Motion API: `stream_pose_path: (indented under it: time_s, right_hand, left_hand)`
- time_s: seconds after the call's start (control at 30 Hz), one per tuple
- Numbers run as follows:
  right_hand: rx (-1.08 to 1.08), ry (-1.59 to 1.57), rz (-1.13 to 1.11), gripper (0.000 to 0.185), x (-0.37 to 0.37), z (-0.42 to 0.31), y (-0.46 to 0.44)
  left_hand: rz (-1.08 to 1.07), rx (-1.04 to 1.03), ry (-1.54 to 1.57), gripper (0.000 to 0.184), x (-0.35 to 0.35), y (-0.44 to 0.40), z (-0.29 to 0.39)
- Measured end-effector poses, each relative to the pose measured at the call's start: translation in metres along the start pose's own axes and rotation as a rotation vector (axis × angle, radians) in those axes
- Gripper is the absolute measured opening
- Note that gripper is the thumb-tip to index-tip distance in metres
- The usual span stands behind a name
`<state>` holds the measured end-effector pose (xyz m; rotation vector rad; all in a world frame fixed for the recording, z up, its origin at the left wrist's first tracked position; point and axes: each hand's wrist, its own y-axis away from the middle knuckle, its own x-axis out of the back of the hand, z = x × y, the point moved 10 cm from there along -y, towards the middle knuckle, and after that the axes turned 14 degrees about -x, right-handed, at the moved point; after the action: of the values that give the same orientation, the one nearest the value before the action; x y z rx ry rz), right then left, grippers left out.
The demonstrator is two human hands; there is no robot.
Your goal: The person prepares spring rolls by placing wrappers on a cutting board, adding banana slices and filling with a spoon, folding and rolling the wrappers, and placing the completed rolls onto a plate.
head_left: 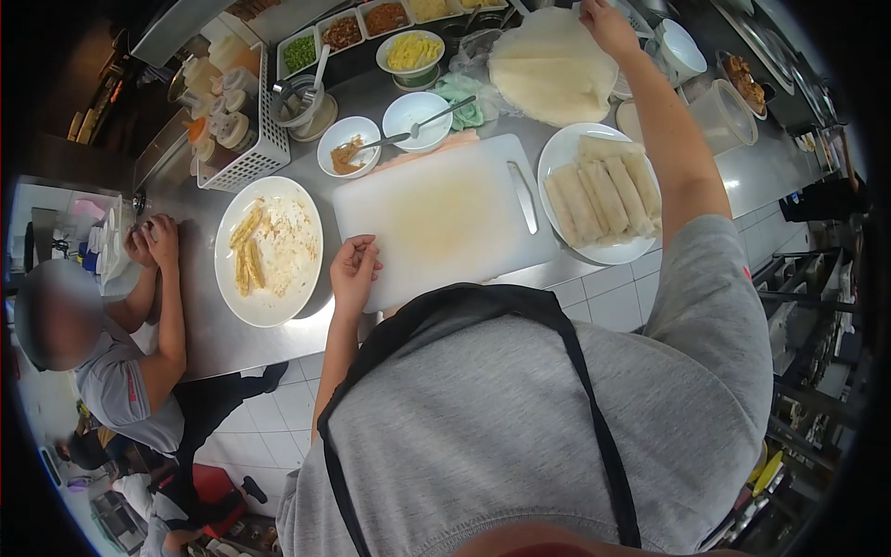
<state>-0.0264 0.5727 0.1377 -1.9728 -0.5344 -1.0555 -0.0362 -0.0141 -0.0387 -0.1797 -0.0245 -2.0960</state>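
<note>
My right hand point(608, 28) reaches to the far edge of a stack of thin, pale round wrappers point(548, 79), its fingers closed on the top wrapper's rim; the fingertips are partly cut off by the frame. My left hand point(354, 269) is loosely curled at the left edge of a white cutting board point(441, 213), with nothing visible in it. Right of the board, a white plate point(554, 148) carries several rolled wrappers point(603, 190). To the left stands an oval white plate point(295, 251) with a few golden filled strips point(246, 255) and crumbs.
Beyond the board are a bowl of brown paste point(346, 153), a white bowl with a spoon point(418, 116), and a yellow-filled bowl point(414, 54). Topping trays point(342, 32) line the back. A white basket point(260, 148) holds bottles. A co-worker point(139, 362) leans at the left table edge.
</note>
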Motion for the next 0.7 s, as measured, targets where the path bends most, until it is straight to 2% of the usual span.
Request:
stream_pose_path:
  time_s: [0.07, 0.13, 0.17, 0.23, 0.27, 0.33, 0.47, 0.53, 0.67, 0.7]
  right_hand:
    - [0.017, 0.061, 0.015, 0.018, -0.003, -0.003, 0.004]
    - [-0.309, -0.073, -0.008, 0.016, -0.006, 0.02, 0.009]
    - [-0.308, -0.074, -0.009, 0.016, -0.01, 0.02, 0.009]
    - [-0.332, -0.151, -0.196, 0.026, -0.036, 0.028, 0.012]
    - [-0.332, -0.151, -0.198, 0.026, -0.038, 0.034, 0.016]
    - [0.191, 0.096, -0.454, 0.033, -0.059, -0.007, 0.045]
    - [0.21, 0.333, -0.308, 0.036, -0.045, -0.014, 0.075]
    - [0.183, 0.47, -0.265, 0.024, -0.049, -0.01, 0.07]
    - [0.213, 0.386, -0.339, 0.015, -0.042, -0.003, 0.059]
    - [0.209, 0.254, -0.329, 0.015, -0.031, -0.007, 0.053]
  left_hand:
    - [-0.004, -0.003, 0.001, 0.017, 0.0, 0.0, -0.002]
    - [0.001, 0.011, -0.003, 0.017, 0.0, 0.0, -0.002]
    - [0.003, 0.011, -0.003, 0.017, 0.0, -0.001, -0.001]
    - [0.005, 0.011, -0.002, 0.017, 0.0, 0.0, -0.001]
    - [0.006, 0.013, -0.002, 0.017, 0.0, 0.0, 0.0]
    - [0.007, 0.022, -0.002, 0.017, 0.0, 0.0, -0.001]
    - [0.003, 0.022, -0.007, 0.017, 0.0, -0.001, -0.004]
    - [0.002, 0.013, -0.008, 0.017, 0.0, -0.002, -0.001]
    - [0.008, 0.015, -0.001, 0.017, 0.0, -0.001, 0.001]
    - [0.008, 0.014, -0.003, 0.017, 0.0, -0.001, 0.0]
